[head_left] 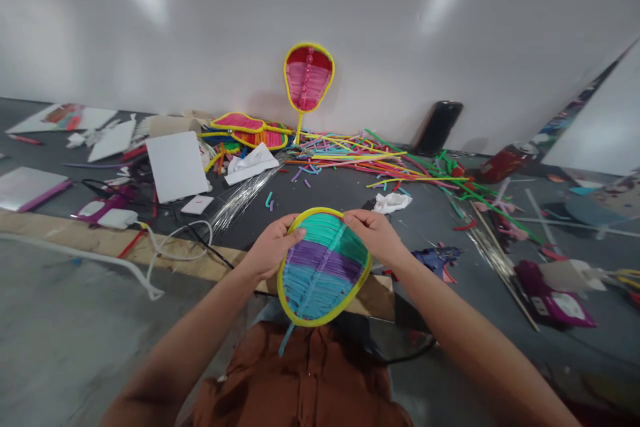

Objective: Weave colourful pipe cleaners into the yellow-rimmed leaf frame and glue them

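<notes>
I hold up a leaf-shaped craft piece (323,267) made of pipe cleaners, with a yellow rim and bands of green, purple and blue. My left hand (273,247) grips its upper left rim, thumb lying on the front. My right hand (375,233) pinches the top right rim. A blue stem end hangs from the bottom of the piece over my brown shirt (305,380).
A red and pink leaf with a yellow rim (308,78) leans on the white wall. A pile of coloured pipe cleaners (380,160) lies behind. A blue glue gun (440,259) lies right of my hands, white cards (176,165) and cables to the left.
</notes>
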A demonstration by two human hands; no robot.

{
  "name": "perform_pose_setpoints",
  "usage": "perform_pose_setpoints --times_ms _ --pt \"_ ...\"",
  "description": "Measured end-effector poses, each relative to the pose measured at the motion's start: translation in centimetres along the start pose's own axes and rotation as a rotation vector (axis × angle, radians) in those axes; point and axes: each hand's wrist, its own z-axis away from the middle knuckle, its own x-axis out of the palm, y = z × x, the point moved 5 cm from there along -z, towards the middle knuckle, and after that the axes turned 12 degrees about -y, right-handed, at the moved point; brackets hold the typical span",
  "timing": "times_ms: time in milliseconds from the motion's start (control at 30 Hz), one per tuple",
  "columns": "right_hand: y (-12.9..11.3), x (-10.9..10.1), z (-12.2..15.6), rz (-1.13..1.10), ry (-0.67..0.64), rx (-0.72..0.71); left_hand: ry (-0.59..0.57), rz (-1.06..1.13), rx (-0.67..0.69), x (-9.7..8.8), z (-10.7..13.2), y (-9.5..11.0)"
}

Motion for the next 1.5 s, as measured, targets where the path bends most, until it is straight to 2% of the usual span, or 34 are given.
perform_pose_setpoints --times_ms 100,300,467,567,667,767,867,933,1000,1067,1100,1167,1300,1400,1500 --pt "0.3 -0.7 -0.2 0.137 0.028 -0.011 0.017 0.016 -0.01 -0.5 0.0 0.1" --pt "1.4 -3.8 -1.7 0.517 0.133 -0.019 0.066 0.058 0.001 -2.8 0.0 0.5" --pt "2.3 -4.4 -3.0 0.812 0.064 -0.035 0.107 0.055 0.007 -4.2 0.1 0.6" --pt "3.2 -4.9 -3.2 0.927 0.03 -0.02 0.116 0.045 0.012 -4.7 0.1 0.7" --pt "3.7 -6.5 -3.0 1.016 0.078 0.012 0.133 0.031 0.026 -5.0 -0.2 0.7" --pt "3.4 -8.1 -2.4 1.073 0.14 0.027 0.14 0.003 0.04 -4.9 -0.9 0.4" --pt "2.5 -8.8 -1.4 1.101 0.174 0.007 0.152 -0.039 0.064 -4.8 -1.4 0.1" --pt "1.7 -8.8 -0.5 1.086 0.194 -0.037 0.235 -0.198 0.148 -5.0 -1.0 0.9" --pt "1.0 -8.7 0.4 1.028 0.214 -0.077 0.346 -0.525 0.259 -5.0 0.1 2.4" --pt "0.5 -8.7 1.4 0.97 0.233 -0.084 0.373 -0.874 0.286 -4.1 1.5 3.3" --pt "0.4 -8.6 1.9 0.954 0.242 -0.074 0.349 -0.998 0.281 -3.5 2.3 3.4" --pt "0.2 -8.4 2.8 0.945 0.258 -0.053 0.214 -1.19 0.264 -2.1 3.7 2.7" --pt "0.0 -6.4 4.2 0.938 0.248 -0.046 -0.061 -1.489 0.246 0.2 6.6 -0.8" --pt "0.0 -2.9 5.1 0.972 0.19 -0.083 -0.199 -1.6 0.243 0.6 8.1 -3.1" --pt "0.2 1.6 6.0 1.012 0.067 -0.152 -0.248 -1.625 0.248 0.5 8.7 -4.1"
